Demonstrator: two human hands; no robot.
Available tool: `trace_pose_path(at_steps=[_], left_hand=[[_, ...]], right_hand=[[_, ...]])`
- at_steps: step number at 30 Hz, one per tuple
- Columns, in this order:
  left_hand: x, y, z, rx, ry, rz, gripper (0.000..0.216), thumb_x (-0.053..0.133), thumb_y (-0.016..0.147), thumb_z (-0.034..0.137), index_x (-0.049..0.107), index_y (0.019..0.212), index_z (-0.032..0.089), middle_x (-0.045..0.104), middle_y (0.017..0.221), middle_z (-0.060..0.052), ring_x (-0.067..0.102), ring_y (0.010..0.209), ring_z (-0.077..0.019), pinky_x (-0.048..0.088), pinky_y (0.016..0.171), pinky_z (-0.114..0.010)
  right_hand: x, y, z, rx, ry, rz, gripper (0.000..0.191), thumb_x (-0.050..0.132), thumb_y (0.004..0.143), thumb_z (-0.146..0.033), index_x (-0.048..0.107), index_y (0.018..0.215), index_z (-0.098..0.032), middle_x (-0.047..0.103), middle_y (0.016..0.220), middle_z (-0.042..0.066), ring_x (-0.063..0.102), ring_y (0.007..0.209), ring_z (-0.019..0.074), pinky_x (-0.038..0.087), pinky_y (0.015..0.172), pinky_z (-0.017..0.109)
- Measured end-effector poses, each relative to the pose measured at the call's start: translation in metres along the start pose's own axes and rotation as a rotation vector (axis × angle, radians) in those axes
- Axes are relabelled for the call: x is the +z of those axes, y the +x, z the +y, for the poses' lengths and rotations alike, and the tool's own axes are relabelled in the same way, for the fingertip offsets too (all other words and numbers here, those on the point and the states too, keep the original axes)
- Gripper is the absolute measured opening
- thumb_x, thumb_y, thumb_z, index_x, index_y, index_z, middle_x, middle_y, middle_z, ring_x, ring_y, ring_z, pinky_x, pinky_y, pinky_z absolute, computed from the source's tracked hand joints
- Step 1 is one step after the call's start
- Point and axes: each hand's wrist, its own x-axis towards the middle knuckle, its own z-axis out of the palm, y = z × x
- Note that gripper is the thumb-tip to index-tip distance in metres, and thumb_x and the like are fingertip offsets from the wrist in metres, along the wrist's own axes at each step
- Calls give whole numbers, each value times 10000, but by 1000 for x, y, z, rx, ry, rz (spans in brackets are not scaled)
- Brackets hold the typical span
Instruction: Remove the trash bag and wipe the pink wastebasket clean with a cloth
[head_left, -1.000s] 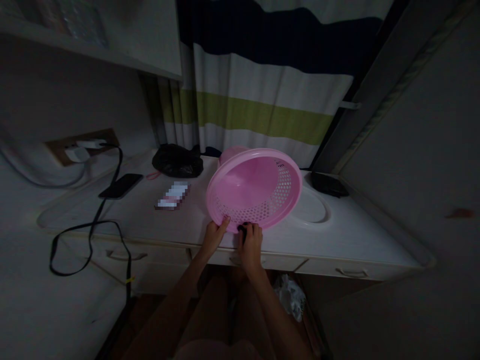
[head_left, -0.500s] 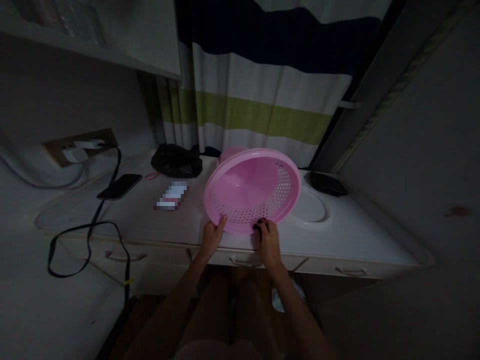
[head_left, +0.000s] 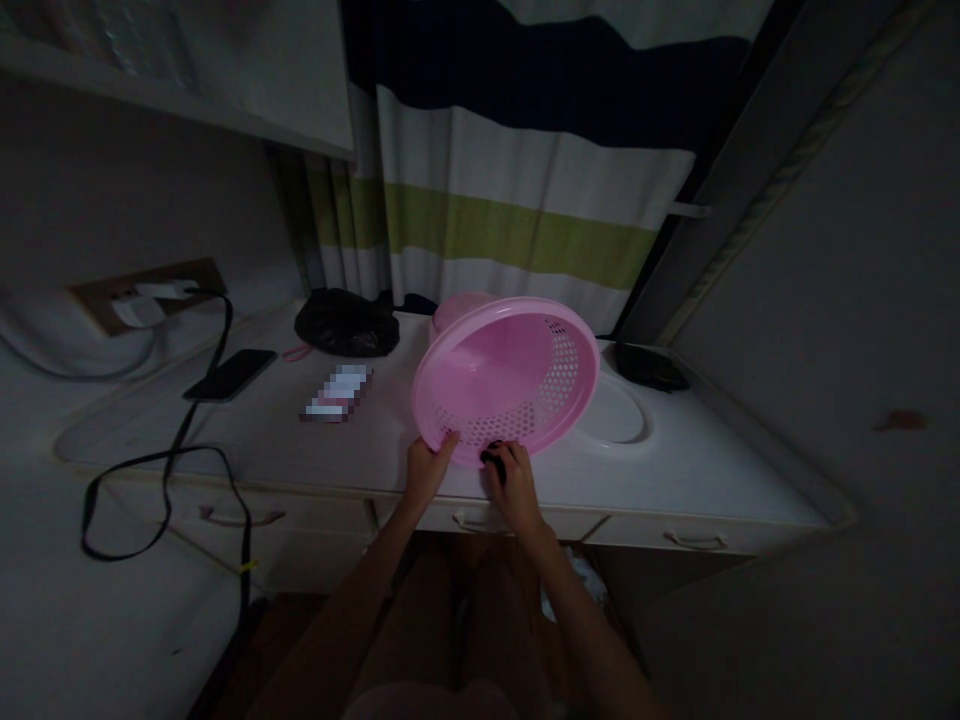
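Across the back, a striped curtain (head_left: 517, 220) is hanging behind a white table (head_left: 720, 470). At the table's middle, a pink basket (head_left: 487, 370) is resting tilted, its open mouth facing the near side, partly hiding a white oval ring (head_left: 643, 425) on its right. A black bag (head_left: 347, 324) is lying near the basket, toward the back left. The left hand (head_left: 428, 470) is clamping the basket's near rim. Beside it, the right hand (head_left: 514, 478) is gripping a small black object (head_left: 492, 460) at the same rim.
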Motion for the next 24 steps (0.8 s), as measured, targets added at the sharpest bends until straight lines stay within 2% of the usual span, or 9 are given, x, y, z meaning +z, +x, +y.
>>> trace_pose_path(at_steps=[4,7,11,17,20,24], left_hand=[[-4,5,-16,-42,-129,-11,467,659,593,365,616,974,98,672,923,-100,619,848,-211,499,723,-317],[-7,5,-20,-45,-145,-41,471,643,612,359,606,997,89,664,953,-114,614,879,-228,496,754,-350],[-8,1,-15,-5,-85,-46,438,619,634,349,608,981,81,657,980,-121,607,908,-236,483,796,-365],[-7,-3,-7,32,-19,-71,382,605,630,327,625,922,82,676,920,-107,606,914,-235,472,823,-352],[-6,-5,-3,37,-6,-90,372,589,641,340,629,904,82,681,896,-102,604,918,-236,471,821,-351],[-6,-8,2,6,4,-76,362,575,642,336,634,885,76,682,874,-104,602,918,-241,474,810,-352]], right_hand=[[12,2,-15,-6,91,-8,233,433,785,-144,556,979,-182,524,958,83,464,932,204,418,826,380],[8,2,-11,-33,62,-32,236,431,789,-141,556,985,-180,527,973,86,468,946,202,415,845,379],[-17,4,12,-65,-107,-50,226,431,778,-109,573,948,-157,537,986,104,470,949,211,420,839,377],[-55,18,48,-95,-387,26,250,430,765,-69,588,948,-131,537,1068,128,443,1017,232,394,883,397],[-51,16,47,-78,-394,40,241,432,768,-75,591,943,-122,546,1063,136,451,1007,235,399,877,407],[-28,1,29,-92,-239,20,227,452,780,-125,580,967,-141,552,1036,122,477,979,224,423,847,410]])
